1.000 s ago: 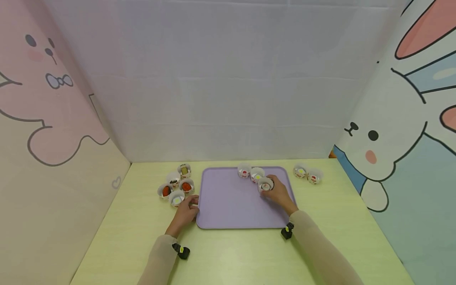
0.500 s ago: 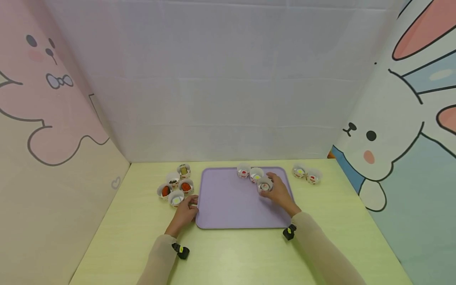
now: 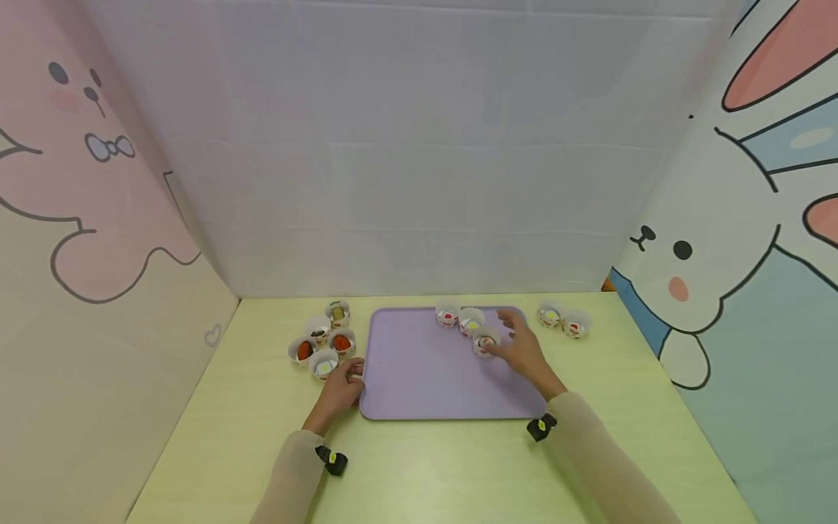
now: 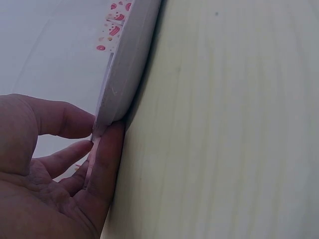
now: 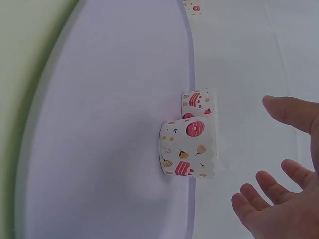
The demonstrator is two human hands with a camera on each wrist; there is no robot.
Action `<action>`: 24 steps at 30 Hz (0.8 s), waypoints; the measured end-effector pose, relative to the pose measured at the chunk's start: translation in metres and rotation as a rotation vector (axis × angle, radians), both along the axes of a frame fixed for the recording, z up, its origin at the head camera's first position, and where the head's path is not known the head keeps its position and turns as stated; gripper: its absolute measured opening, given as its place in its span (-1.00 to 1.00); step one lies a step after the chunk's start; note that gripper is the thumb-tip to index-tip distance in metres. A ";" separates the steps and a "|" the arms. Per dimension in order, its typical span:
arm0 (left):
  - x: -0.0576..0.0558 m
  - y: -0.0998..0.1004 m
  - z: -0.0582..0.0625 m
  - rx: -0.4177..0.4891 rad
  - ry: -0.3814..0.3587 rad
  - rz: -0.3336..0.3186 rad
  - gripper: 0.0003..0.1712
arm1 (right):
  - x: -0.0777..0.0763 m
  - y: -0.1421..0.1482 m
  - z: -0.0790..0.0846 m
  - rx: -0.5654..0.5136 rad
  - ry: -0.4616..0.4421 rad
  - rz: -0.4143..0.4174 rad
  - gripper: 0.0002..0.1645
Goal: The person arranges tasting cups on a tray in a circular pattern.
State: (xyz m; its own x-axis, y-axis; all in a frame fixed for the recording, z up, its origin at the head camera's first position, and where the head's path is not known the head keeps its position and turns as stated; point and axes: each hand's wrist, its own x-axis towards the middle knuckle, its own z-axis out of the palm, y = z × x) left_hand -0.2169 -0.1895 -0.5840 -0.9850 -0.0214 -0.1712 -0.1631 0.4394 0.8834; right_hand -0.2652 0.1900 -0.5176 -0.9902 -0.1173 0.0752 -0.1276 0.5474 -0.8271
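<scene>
Right hand (image 3: pixel 524 356) has just released the front paper cup (image 3: pixel 483 339); its grip is spread, holding nothing. Cup stands upright on the tray (image 3: pixel 419 371), this placement apparently settled. Left hand (image 3: pixel 339 387) appears to pinch the tray's left rim, fingertips partly hidden

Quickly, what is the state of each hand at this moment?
Left hand: closed, pinching the edge of the purple tray.
Right hand: open, holding nothing, near a paper cup.

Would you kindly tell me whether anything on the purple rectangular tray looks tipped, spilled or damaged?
Nothing stands out: the three white paper cups with printed patterns stand upright on the purple rectangular tray, with no spill or damage visible.
</scene>
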 end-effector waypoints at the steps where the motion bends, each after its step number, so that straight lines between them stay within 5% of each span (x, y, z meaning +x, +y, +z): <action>1: 0.000 0.000 0.000 -0.002 0.000 0.000 -0.39 | 0.000 0.001 0.001 -0.004 0.004 -0.001 -0.08; 24: 0.000 0.000 -0.002 0.018 0.001 0.001 -0.41 | 0.008 0.041 0.024 -0.047 0.075 -0.042 -0.05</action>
